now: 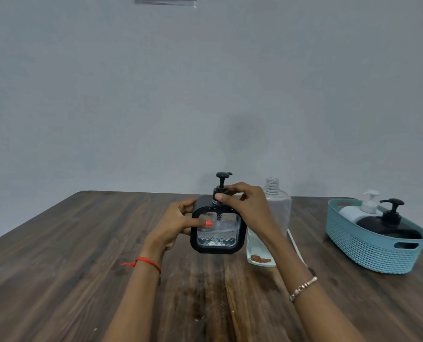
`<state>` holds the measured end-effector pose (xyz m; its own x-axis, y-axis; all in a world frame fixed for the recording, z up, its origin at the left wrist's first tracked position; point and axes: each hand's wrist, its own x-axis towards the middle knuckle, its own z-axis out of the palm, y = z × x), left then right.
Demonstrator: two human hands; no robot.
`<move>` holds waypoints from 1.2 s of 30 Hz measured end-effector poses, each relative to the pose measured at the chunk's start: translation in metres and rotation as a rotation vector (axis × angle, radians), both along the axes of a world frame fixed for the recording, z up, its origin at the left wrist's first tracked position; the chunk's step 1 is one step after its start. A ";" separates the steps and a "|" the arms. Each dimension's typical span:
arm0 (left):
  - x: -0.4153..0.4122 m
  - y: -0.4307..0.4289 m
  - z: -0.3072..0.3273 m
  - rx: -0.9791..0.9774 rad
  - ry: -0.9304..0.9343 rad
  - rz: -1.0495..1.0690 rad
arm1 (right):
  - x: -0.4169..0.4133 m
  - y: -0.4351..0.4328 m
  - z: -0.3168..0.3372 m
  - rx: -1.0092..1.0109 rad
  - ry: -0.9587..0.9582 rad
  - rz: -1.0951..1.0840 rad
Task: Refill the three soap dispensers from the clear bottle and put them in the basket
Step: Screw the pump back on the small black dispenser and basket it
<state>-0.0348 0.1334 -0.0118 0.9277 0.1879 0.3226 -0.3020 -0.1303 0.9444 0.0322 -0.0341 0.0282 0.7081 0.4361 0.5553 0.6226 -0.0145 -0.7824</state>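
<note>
A square black-framed soap dispenser (217, 236) with a clear patterned window stands at the table's middle, partly full of clear liquid. My left hand (180, 223) grips its left side, thumb across the window. My right hand (245, 206) pinches the black pump collar on top; the pump head (222, 176) sticks up above my fingers. Just right of it the clear bottle (278, 206) stands uncapped, a little liquid at its bottom, partly hidden by my right forearm. The teal basket (368, 253) at the right holds a white dispenser (363, 208) and a black dispenser (390, 223).
The dark wooden table (82, 267) stretches left and toward me. A thin white stick (294, 245) lies behind my right forearm, beside the bottle. A plain grey wall rises behind the table's far edge.
</note>
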 end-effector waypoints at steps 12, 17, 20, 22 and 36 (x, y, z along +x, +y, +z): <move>0.002 0.002 -0.002 0.004 0.008 0.005 | 0.006 0.000 0.001 -0.050 0.027 0.079; 0.002 0.002 -0.002 0.015 0.013 0.012 | 0.004 0.004 -0.001 -0.038 0.029 -0.056; 0.002 0.002 -0.003 0.003 0.012 0.017 | 0.003 0.005 -0.002 -0.052 0.036 -0.087; 0.001 0.002 -0.003 -0.003 0.008 0.020 | 0.004 0.003 -0.002 -0.036 0.065 -0.030; 0.001 0.001 -0.002 -0.014 -0.004 0.026 | -0.002 0.008 -0.001 0.038 0.071 -0.008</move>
<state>-0.0340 0.1345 -0.0137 0.9211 0.2169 0.3234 -0.3024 -0.1248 0.9450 0.0302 -0.0263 0.0269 0.7499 0.4097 0.5194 0.5650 0.0116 -0.8250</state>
